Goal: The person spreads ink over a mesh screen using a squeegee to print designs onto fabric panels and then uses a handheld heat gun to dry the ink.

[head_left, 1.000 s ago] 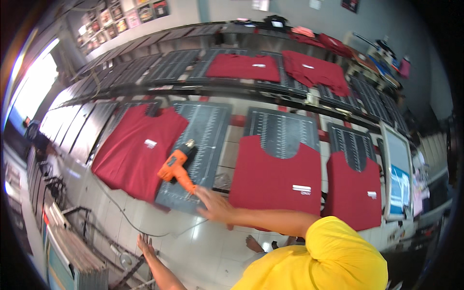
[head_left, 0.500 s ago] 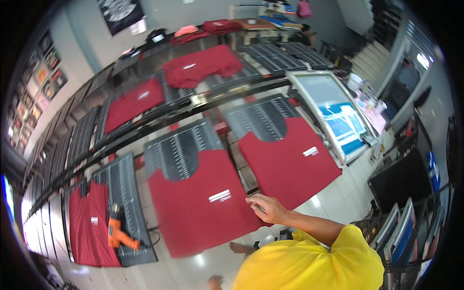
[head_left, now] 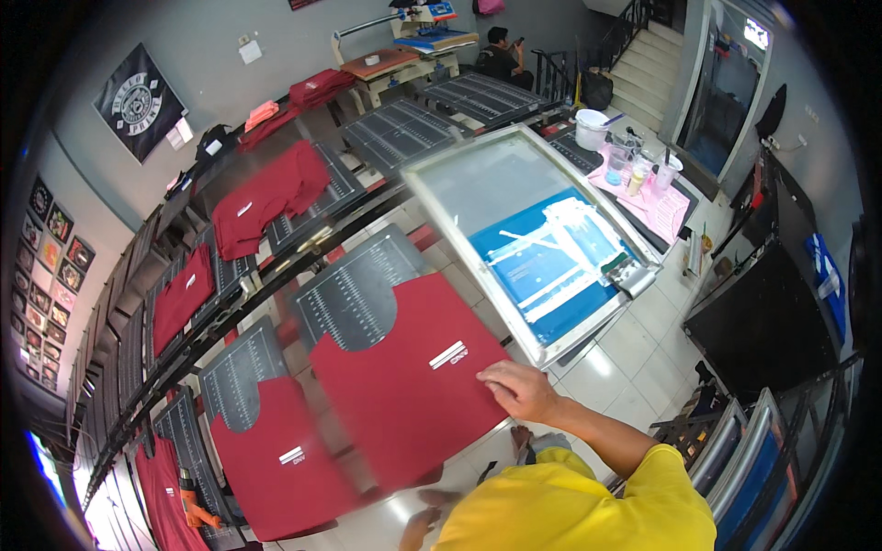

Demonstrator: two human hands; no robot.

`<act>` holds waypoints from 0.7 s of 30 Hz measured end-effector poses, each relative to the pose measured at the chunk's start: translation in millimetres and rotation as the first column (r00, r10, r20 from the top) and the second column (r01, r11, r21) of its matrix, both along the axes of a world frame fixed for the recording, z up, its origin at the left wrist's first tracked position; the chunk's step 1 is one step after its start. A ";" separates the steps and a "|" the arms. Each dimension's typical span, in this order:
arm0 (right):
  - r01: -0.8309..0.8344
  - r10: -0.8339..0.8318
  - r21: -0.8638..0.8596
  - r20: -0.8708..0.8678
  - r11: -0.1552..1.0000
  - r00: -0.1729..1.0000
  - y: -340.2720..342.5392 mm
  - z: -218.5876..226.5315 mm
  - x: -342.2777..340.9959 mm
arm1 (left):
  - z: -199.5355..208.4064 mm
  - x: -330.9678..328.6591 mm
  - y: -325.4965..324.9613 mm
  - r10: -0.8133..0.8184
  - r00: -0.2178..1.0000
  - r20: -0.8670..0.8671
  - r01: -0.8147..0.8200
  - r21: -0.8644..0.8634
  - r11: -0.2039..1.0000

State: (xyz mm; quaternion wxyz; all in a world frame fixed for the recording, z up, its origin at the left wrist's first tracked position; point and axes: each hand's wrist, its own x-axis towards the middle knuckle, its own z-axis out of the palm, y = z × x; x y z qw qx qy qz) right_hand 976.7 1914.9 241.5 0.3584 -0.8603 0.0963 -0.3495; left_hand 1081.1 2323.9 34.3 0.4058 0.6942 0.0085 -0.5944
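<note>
Maroon fabric tee [head_left: 404,395], 9 o'clock of our half-curled right hand [head_left: 522,390]: white print [head_left: 448,354] already on; blurry left hand [head_left: 420,531], can't tell.

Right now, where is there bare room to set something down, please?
Two back boards look bare, between the screen and the seated person. The near shirt leaves its board bare on the far side. Crowded: the pink cloth right of the screen, holding cups and tubs. Tight too: near the right hand, where shirt and screen come close.

Screen-printing workshop, framed mesh screen [head_left: 501,188], red shirts [head_left: 404,386] on ruled boards [head_left: 354,285]
</note>
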 end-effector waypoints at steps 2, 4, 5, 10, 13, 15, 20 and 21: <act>0.083 -0.082 0.122 -0.009 0.989 0.997 -23.6 13.3 -27.0 | 20.8 -0.6 -29.7 -0.138 0.989 0.050 0.142 -0.095 0.985; 0.156 -0.163 0.128 0.049 0.979 0.985 -48.3 16.2 -50.0 | 48.2 4.9 -64.3 -0.232 0.970 0.069 0.241 -0.226 0.944; 0.204 -0.213 0.139 0.054 0.969 0.976 -62.5 16.1 -66.3 | 73.4 9.6 -89.1 -0.275 0.960 0.057 0.279 -0.307 0.910; 0.391 -0.413 0.208 0.074 0.896 0.907 -101.5 15.6 -130.0 | 136.4 13.5 -171.3 -0.272 0.961 0.057 0.271 -0.412 0.870; 0.286 -0.461 0.585 0.171 0.759 0.871 -125.9 9.0 -164.4 | 151.8 8.6 -225.6 -0.189 0.960 0.207 0.254 -0.364 0.896; 0.340 -0.501 0.559 0.160 0.756 0.850 -151.2 14.9 -189.4 | 149.0 -1.2 -262.5 -0.083 0.950 0.301 0.216 -0.443 0.870; 0.499 -0.596 0.455 0.089 0.737 0.798 -246.9 17.5 -221.7 | 131.4 -17.5 -329.8 0.034 0.904 0.425 0.220 -0.534 0.816; 0.552 -0.625 0.416 0.054 0.723 0.779 -273.5 7.8 -226.0 | 127.8 -20.3 -341.4 0.053 0.881 0.471 0.239 -0.537 0.809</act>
